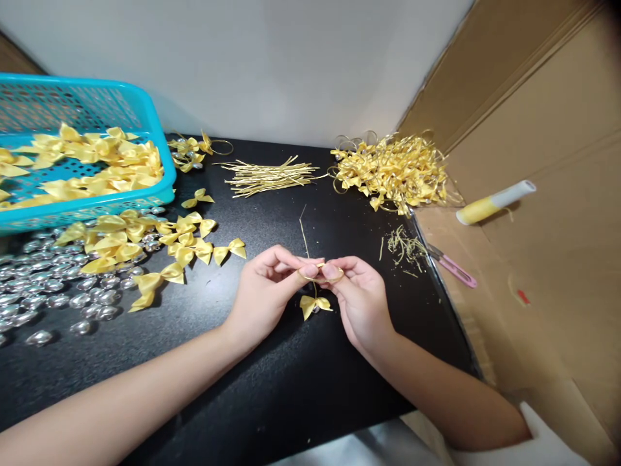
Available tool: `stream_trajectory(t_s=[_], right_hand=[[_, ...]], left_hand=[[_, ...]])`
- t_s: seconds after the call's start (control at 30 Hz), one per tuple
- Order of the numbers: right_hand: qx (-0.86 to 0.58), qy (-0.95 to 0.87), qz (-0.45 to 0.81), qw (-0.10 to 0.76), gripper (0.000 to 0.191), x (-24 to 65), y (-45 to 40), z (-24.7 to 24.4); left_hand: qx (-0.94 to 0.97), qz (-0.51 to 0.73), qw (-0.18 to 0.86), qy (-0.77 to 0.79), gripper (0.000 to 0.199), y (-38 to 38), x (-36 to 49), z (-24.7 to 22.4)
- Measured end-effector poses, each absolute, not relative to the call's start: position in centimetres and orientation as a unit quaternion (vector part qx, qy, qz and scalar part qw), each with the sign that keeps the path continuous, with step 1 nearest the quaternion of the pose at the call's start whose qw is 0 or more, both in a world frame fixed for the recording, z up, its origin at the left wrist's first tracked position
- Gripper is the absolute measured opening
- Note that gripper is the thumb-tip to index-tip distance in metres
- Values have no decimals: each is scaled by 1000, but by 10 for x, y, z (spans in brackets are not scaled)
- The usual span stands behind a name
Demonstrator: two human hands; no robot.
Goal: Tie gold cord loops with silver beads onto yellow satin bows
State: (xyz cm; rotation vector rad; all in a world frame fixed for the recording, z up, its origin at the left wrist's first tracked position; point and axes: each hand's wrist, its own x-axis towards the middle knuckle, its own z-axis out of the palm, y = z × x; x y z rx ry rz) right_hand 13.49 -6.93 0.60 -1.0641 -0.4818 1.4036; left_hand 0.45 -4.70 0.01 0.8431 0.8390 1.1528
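Over the middle of the black table, my left hand (pixel 269 288) and my right hand (pixel 361 291) meet, thumbs and forefingers pinching a thin gold wire (pixel 310 278) between them. The wire bends into a loop at the fingertips, and one loose end points up and away from me. Just below the fingertips a yellow ribbon bow (pixel 308 305) hangs or rests, a small shiny bead at its middle. Whether it touches the table I cannot tell. My fingers hide part of the wire.
A blue basket (pixel 167 169) of yellow bows stands at the left, silver beads (pixel 58 301) and loose bows (pixel 194 249) before it. Gold wires (pixel 272 176) lie at the back. Finished-looking bows with loops (pixel 392 169), wire scraps (pixel 406 249) and a pink-handled tool (pixel 457 269) are right.
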Motion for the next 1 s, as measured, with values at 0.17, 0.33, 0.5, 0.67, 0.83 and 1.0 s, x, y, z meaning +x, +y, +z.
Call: stream_trajectory(t_s=[0.17, 0.33, 0.5, 0.67, 0.83, 1.0], right_hand=[[-455, -233, 599, 616, 18, 136, -69, 2], [-485, -282, 562, 607, 16, 139, -70, 1], [-514, -311, 523, 605, 13, 144, -72, 4], [-492, -278, 564, 602, 13, 144, -71, 4], [-481, -203, 625, 580, 18, 137, -70, 4], [-472, -184, 629, 589, 19, 134, -70, 4]], left_hand=[[424, 505, 651, 376, 17, -46, 2, 3], [489, 495, 586, 415, 15, -46, -1, 4], [541, 496, 509, 449, 12, -46, -4, 3], [544, 515, 485, 452, 12, -42, -4, 4], [443, 526, 557, 465, 17, -40, 0, 0], [374, 517, 628, 445, 25, -40, 3, -5]])
